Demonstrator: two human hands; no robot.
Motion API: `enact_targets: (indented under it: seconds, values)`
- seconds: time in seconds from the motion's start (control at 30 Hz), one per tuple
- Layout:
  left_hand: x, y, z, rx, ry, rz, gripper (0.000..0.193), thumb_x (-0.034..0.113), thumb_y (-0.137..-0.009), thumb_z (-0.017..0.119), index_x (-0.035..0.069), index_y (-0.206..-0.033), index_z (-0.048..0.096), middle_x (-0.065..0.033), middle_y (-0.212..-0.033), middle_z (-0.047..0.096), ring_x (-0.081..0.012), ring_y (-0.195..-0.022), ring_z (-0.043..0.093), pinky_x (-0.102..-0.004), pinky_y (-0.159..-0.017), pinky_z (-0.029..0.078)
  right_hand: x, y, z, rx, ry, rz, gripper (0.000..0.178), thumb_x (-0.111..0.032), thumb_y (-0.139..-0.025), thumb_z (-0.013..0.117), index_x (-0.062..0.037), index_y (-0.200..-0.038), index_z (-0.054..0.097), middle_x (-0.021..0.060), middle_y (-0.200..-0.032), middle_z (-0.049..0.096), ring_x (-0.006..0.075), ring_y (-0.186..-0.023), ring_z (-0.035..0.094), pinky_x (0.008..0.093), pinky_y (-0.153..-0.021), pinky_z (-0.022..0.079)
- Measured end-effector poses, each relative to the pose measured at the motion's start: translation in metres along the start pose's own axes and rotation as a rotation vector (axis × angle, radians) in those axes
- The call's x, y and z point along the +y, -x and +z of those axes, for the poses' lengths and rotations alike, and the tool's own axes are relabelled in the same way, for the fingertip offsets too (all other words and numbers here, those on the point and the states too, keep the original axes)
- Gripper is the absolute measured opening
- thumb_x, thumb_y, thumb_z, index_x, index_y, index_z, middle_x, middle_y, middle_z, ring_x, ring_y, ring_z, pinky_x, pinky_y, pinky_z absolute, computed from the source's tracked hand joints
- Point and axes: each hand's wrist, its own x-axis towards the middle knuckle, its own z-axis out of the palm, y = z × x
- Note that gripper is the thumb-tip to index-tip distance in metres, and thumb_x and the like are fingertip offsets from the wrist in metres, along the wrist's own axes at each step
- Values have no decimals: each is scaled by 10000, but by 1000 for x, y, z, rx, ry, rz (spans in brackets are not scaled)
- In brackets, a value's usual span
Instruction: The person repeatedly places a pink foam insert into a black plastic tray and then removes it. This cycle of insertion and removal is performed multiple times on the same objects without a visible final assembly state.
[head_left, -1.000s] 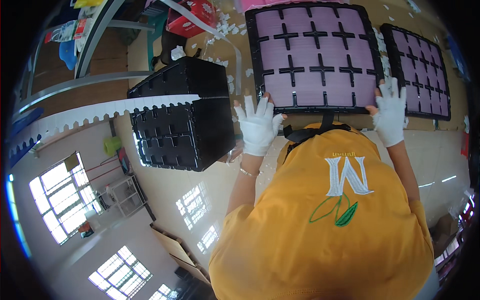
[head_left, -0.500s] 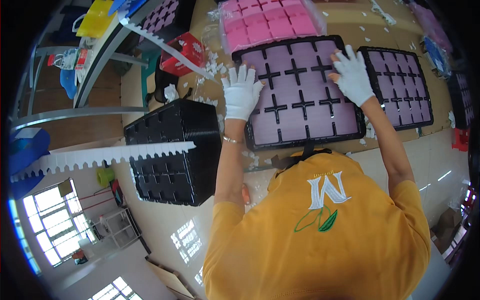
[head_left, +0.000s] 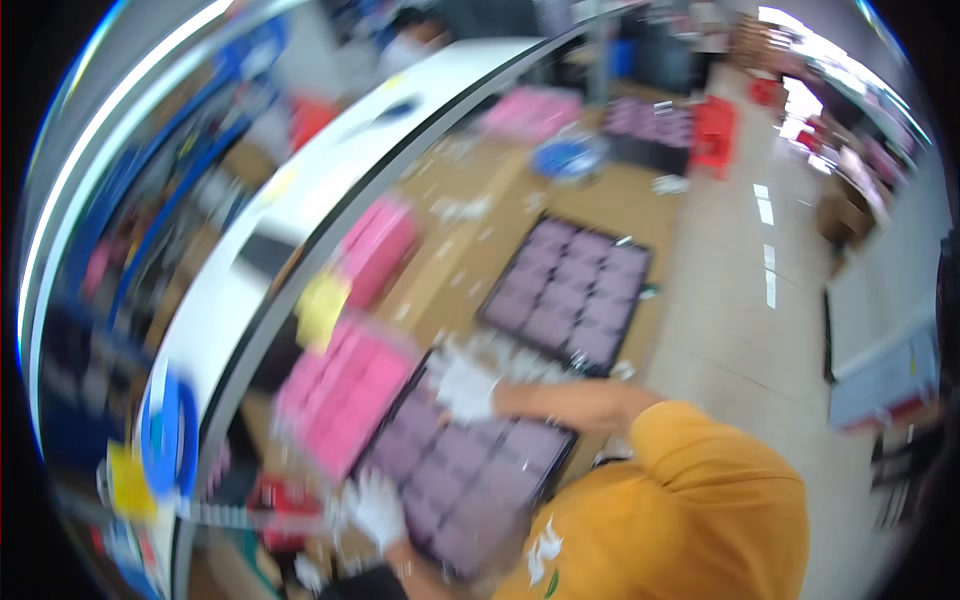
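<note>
A black tray [head_left: 468,478] filled with purple foam blocks lies before me, blurred by motion. My left hand [head_left: 376,512], in a white glove with bare fingertips, is at the tray's left edge with its fingers stretched out. Across the far edge rests my right hand [head_left: 464,388], gloved the same way, open over the purple foam; its fingertips are smeared. Neither hand shows anything gripped. Beyond my right hand, a second black tray with purple foam [head_left: 570,292] lies on the brown table covering [head_left: 440,265].
Pink foam blocks [head_left: 345,390] border the tray's left side, with another pink stack [head_left: 378,245] farther along. White scraps [head_left: 462,210] litter the table. A blue roll [head_left: 568,157] and a red crate [head_left: 713,138] stand farther off. A metal-edged white shelf [head_left: 300,170] runs along the left.
The view has swung round to the right, bringing the table's far end and the aisle into sight. Both hands stay at the same tray, the right at its far edge.
</note>
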Motion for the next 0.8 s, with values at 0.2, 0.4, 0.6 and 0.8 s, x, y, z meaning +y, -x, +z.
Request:
enact_targets:
  seconds: [0.2, 0.4, 0.6, 0.8]
  values:
    - [2, -25, -9, -8, -12, -15, 292, 332, -878, 539, 163, -1079, 666, -5, -1251, 564, -351, -1259, 413, -590, -997, 308, 16, 40, -19, -208, -92, 144, 607, -597, -897, 441, -80, -1048, 719, 92, -1170, 628, 387, -1344, 320, 634, -1108, 126]
    - [-11, -37, -7, -30, -40, 45, 259, 277, -849, 580, 166, -1068, 664, -29, -1243, 557, -346, -1249, 424, -570, -1016, 321, 27, 48, -8, -158, 2, 231, 600, -589, -904, 440, -80, -1020, 735, 104, -1175, 631, 397, -1332, 325, 609, -1102, 155]
    - [-16, -25, -31, 115, 101, -54, 287, 94, -873, 513, 38, -1148, 574, -142, -1271, 562, -322, -1154, 531, -453, -986, 434, 12, 20, -8, 0, 16, 224, 490, -518, -824, 526, -67, -833, 719, 116, -929, 649, 339, -1038, 483, 514, -890, 333]
    - [6, 46, -71, 359, 543, -270, 297, 75, -827, 544, -13, -1079, 673, -221, -1163, 636, -352, -1122, 581, -388, -1003, 437, -9, 99, -62, 307, -230, 212, 259, -302, -830, 615, -59, -913, 647, 136, -950, 634, 349, -902, 554, 506, -808, 426]
